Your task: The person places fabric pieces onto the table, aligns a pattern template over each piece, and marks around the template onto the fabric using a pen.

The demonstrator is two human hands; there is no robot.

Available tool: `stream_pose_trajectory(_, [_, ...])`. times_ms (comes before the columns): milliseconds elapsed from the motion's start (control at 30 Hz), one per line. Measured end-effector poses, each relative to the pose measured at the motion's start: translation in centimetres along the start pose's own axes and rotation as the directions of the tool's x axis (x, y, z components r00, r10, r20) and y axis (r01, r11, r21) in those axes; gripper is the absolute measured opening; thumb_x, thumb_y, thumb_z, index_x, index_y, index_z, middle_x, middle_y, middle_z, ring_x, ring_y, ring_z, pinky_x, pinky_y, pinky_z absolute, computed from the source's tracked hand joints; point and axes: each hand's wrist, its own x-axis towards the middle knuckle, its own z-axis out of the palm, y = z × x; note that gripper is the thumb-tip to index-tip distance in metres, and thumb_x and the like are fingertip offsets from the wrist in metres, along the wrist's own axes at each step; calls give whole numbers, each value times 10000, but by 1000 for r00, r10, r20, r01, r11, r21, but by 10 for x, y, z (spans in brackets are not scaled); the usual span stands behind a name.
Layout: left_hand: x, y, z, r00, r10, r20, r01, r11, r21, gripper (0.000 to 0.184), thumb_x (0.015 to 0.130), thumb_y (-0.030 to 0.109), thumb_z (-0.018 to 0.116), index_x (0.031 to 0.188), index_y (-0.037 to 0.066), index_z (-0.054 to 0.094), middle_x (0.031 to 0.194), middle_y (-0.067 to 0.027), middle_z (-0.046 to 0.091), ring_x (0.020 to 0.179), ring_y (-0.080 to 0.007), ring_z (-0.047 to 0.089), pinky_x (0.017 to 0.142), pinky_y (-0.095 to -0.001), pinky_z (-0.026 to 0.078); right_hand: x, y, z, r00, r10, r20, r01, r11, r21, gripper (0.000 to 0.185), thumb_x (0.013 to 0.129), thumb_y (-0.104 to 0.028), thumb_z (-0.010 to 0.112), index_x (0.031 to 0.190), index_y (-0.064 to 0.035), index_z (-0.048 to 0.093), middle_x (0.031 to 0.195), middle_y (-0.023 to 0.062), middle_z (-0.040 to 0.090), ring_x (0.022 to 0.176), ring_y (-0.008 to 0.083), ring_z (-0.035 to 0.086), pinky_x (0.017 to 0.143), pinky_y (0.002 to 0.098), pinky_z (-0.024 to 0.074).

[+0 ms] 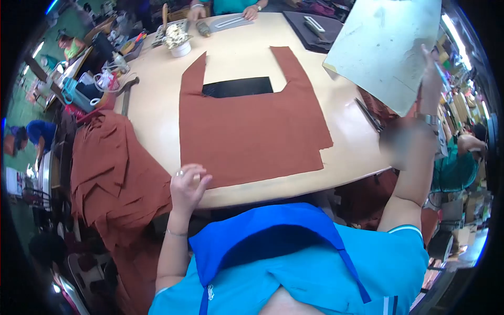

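A rust-brown cut cloth piece [252, 131] with two strap-like arms lies flat on the pale table. My left hand [188, 185] is at its lower left corner, fingers loosely bent and the thumb apart; no object shows in it. Raised at the right, my right hand [431, 76] grips the edge of a large pale sheet [386, 47], which hangs tilted over the table's right side. A black rectangular piece [239, 87] lies between the cloth's two arms, partly under its edge.
Brown fabric [105, 168] drapes over the table's left edge near a hammer [127, 97]. A white pot [180, 48] stands at the back. Across the table, a person's hands [251, 12] touch a grey template [231, 22]. Scissors-like dark tools [369, 114] lie right.
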Motion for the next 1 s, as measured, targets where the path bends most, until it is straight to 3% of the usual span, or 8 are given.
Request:
stream_pose_trajectory(133, [51, 0, 10, 987, -160, 3, 147, 901, -408, 197, 906, 177, 652, 1029, 24, 636, 1046, -90, 657, 982, -224, 626, 847, -322, 485, -40, -37, 45, 958, 30, 285, -107, 961, 257, 372, 926, -217, 629, 1234, -23, 553, 1084, 78, 657, 928, 151, 646, 804, 271, 517])
stream_pose_trajectory(267, [109, 6, 40, 831, -458, 316, 478, 294, -828, 429, 989, 349, 545, 1290, 45, 524, 1265, -88, 587, 1107, -193, 578, 950, -348, 449, -64, -38, 70, 820, 124, 558, -372, 858, 355, 334, 960, -258, 574, 1213, -40, 561, 1039, 72, 659, 886, 152, 661, 763, 275, 546])
stream_pose_trajectory(333, [127, -6, 57, 731, -419, 539, 547, -113, -830, 482, 1000, 374, 513, 1369, 67, 466, 1292, -92, 570, 1146, -174, 552, 971, -348, 435, -79, -31, 79, 767, 173, 618, -459, 821, 340, 337, 969, -286, 553, 1199, -41, 564, 1025, 72, 659, 871, 155, 662, 748, 284, 555])
stream_pose_trajectory(433, [135, -13, 59, 690, -270, 672, 585, -339, -737, 573, 978, 320, 570, 1445, 64, 357, 1296, -96, 563, 1165, -177, 537, 975, -345, 439, -115, -16, 93, 806, 294, 514, -493, 814, 307, 426, 944, -354, 573, 1213, -24, 554, 1050, 86, 650, 880, 156, 645, 749, 295, 541])
stream_pose_trajectory(667, [92, -60, 27, 776, -610, 161, 521, 475, -709, 571, 892, 113, 681, 1372, -2, 395, 1166, -145, 625, 969, -181, 634, 814, -287, 527, -131, 132, 37, 753, 304, 583, -439, 893, 102, 472, 895, -155, 681, 1318, -12, 527, 1167, 70, 631, 1019, 121, 601, 919, 274, 481])
stream_pose_trajectory(700, [88, -70, 23, 755, -628, 188, 587, 518, -623, 530, 879, 67, 676, 1339, -24, 429, 1062, -120, 653, 892, -163, 644, 768, -275, 534, -137, 167, 22, 786, 331, 521, -286, 943, -168, 481, 884, -134, 696, 1316, -8, 525, 1071, 34, 643, 960, 102, 600, 876, 259, 488])
stream_pose_trajectory(867, [75, -89, 21, 802, -570, 178, 597, 769, -228, 499, 825, 120, 735, 1257, -33, 538, 807, -32, 626, 703, -101, 588, 626, -247, 484, -176, 212, 20, 727, 478, 493, -384, 878, -287, 491, 881, -88, 695, 1326, 8, 509, 856, -2, 620, 787, 79, 585, 724, 205, 479])
stream_pose_trajectory(1000, [78, -96, 18, 801, -570, 182, 592, 800, -96, 531, 791, 174, 772, 1246, -15, 573, 772, -16, 608, 678, -90, 563, 615, -251, 472, -183, 226, 21, 812, 403, 422, -196, 870, -453, 509, 802, -175, 795, 1237, -1, 595, 782, -2, 602, 677, 77, 565, 581, 234, 469])
